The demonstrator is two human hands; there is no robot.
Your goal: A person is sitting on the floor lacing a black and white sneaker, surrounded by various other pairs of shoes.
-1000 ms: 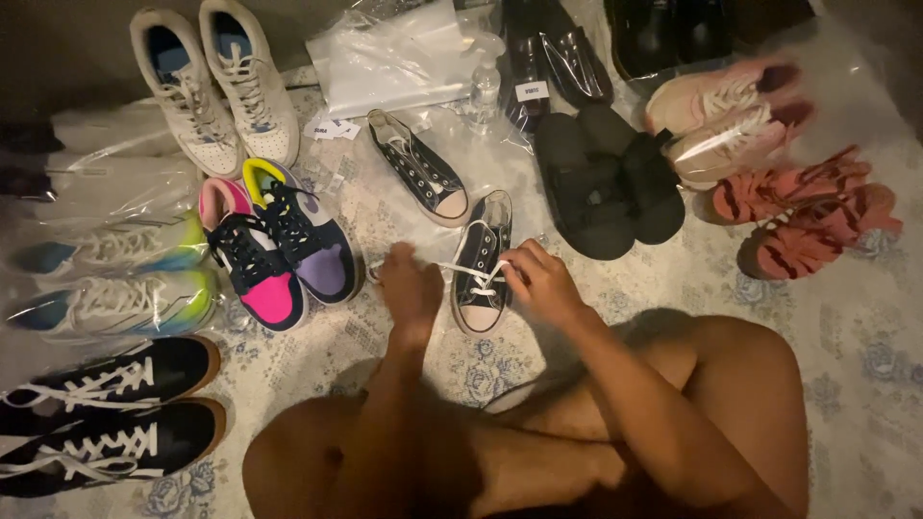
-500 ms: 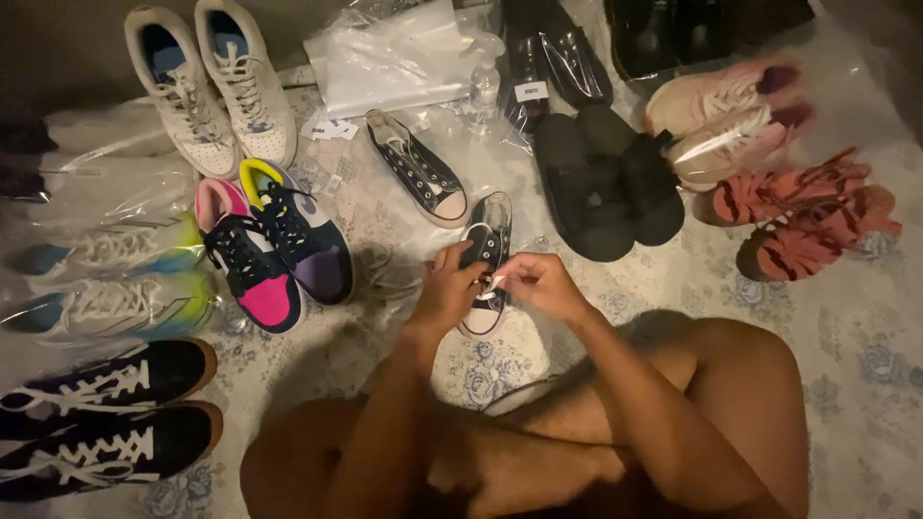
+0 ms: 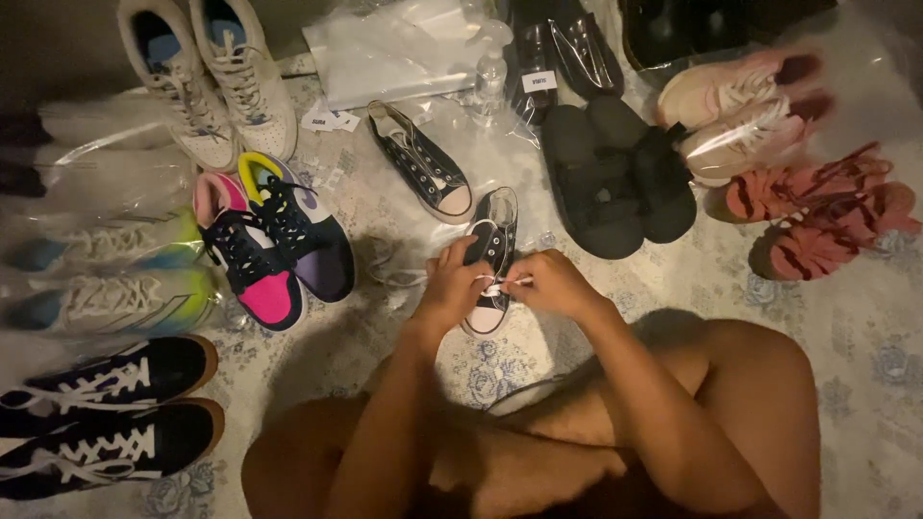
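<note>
A small black canvas sneaker (image 3: pixel 492 240) with a white sole lies on the patterned floor covering in front of me. Both my hands meet over its lower half. My left hand (image 3: pixel 450 286) pinches the white lace (image 3: pixel 504 285) on the left side. My right hand (image 3: pixel 550 283) grips the same lace from the right. The lace is pulled taut between my fingers. The shoe's toe end is hidden under my hands. Its matching black sneaker (image 3: pixel 423 171) lies apart, up and to the left. My bare knees fill the bottom of the view.
Pairs of shoes ring me: white high-tops (image 3: pixel 207 77), pink-purple sneakers (image 3: pixel 274 240), green-white trainers in plastic (image 3: pixel 106 279), black skate shoes (image 3: pixel 96 413), black sandals (image 3: pixel 615 178), pink sneakers (image 3: pixel 745 106), red sandals (image 3: pixel 817 211). Clear plastic bags (image 3: pixel 404 53) lie at the back.
My hands moved from spread apart with the lace stretched wide to close together over the black sneaker, drawing the lace in short between them.
</note>
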